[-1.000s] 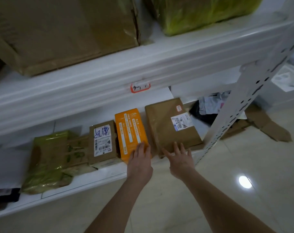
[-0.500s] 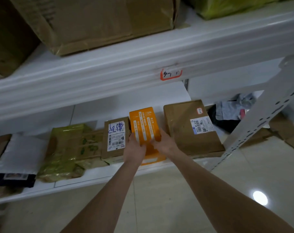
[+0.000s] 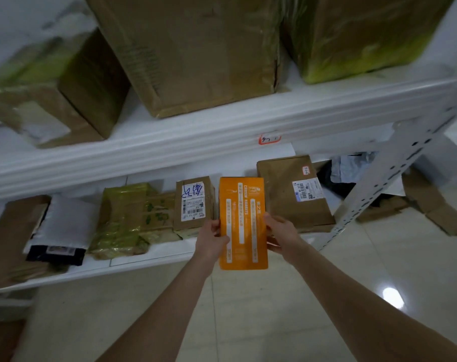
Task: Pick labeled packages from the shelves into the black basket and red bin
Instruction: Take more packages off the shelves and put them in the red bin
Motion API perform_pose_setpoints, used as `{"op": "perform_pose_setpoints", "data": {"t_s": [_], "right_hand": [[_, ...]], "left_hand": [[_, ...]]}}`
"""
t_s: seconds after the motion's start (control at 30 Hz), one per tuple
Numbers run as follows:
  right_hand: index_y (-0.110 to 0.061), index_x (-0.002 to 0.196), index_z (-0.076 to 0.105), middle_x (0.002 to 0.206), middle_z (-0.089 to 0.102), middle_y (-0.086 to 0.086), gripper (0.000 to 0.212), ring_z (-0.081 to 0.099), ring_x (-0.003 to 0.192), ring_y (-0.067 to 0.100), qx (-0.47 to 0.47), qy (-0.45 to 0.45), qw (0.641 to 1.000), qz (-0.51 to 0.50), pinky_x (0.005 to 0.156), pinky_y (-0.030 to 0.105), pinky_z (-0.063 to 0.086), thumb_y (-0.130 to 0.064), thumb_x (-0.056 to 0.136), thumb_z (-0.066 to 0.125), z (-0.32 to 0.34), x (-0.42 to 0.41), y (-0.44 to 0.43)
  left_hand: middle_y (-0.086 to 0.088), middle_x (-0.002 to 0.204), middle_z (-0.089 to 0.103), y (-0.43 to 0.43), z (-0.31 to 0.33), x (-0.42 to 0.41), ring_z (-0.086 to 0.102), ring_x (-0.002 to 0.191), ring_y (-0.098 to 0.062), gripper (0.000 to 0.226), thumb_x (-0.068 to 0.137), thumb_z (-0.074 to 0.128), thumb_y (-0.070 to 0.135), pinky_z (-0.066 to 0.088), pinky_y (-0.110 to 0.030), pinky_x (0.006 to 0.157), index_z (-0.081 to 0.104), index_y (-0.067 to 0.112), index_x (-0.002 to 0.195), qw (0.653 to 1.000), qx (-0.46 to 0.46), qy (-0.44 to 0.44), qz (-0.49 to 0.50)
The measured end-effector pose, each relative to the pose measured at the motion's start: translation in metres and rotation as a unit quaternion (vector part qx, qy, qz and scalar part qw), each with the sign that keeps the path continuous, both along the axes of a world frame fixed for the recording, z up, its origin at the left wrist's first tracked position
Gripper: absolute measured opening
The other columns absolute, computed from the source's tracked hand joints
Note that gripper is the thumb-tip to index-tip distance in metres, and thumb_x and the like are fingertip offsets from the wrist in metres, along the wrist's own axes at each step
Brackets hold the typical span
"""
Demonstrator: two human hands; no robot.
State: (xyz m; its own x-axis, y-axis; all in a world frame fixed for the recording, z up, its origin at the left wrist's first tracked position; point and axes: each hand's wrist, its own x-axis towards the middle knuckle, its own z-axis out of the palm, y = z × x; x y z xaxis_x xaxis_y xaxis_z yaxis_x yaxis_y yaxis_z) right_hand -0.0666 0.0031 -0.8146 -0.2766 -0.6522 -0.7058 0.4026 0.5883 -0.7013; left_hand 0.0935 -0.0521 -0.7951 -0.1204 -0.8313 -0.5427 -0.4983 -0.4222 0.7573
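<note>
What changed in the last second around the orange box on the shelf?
The left hand and right hand, open and reaching a second ago, now grip the orange cardboard box by its long edges. It has been drawn toward the person, its near end past the front of the white shelf. The small brown labelled box and larger brown package beside it stayed put.

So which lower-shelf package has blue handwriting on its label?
The small brown box just left of the orange box; the larger brown box to the right has no blue writing.
</note>
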Motion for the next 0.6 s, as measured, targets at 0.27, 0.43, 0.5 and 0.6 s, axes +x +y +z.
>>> {"op": "perform_pose_setpoints", "data": {"t_s": [0.27,0.43,0.5,0.6], "right_hand": [[-0.014,0.107,0.064,0.105,0.068,0.0,0.043,0.061,0.1,0.023,0.022,-0.024,0.998,-0.046,0.084,0.038,0.049,-0.053,0.091,0.053,0.071,0.001,0.042],[-0.022,0.124,0.056,0.119,0.062,0.001,0.04,0.053,0.115,0.024,0.009,-0.076,0.997,0.001,0.101,0.047,0.039,-0.043,0.091,0.06,0.111,-0.007,0.061],[-0.029,0.132,0.049,0.119,0.06,-0.004,0.042,0.05,0.117,0.023,-0.002,-0.093,0.996,0.016,0.101,0.05,0.035,-0.031,0.092,0.062,0.122,-0.009,0.068],[-0.034,0.129,0.054,0.122,0.062,-0.008,0.046,0.053,0.116,0.019,-0.003,-0.084,0.994,0.073,0.102,0.049,0.035,-0.006,0.094,0.054,0.139,-0.011,0.075]], "left_hand": [[-0.001,0.111,0.065,0.04,0.081,0.01,0.058,0.107,-0.022,0.029,0.096,0.048,0.039,0.045,-0.05,0.093,0.058,0.023,0.117,0.974,0.101,0.168,0.112],[-0.003,0.115,0.064,0.044,0.117,0.019,0.054,0.117,-0.026,0.031,0.093,0.048,0.05,0.035,-0.059,0.104,0.062,0.026,0.107,0.969,0.138,0.178,0.103],[0.002,0.112,0.063,0.043,0.127,0.023,0.053,0.119,-0.028,0.03,0.094,0.045,0.051,0.032,-0.059,0.106,0.061,0.028,0.105,0.973,0.141,0.161,0.081],[0.001,0.114,0.062,0.042,0.142,0.035,0.054,0.112,-0.03,0.039,0.091,0.037,0.063,0.031,-0.059,0.103,0.061,0.033,0.099,0.972,0.171,0.155,0.046]]}}
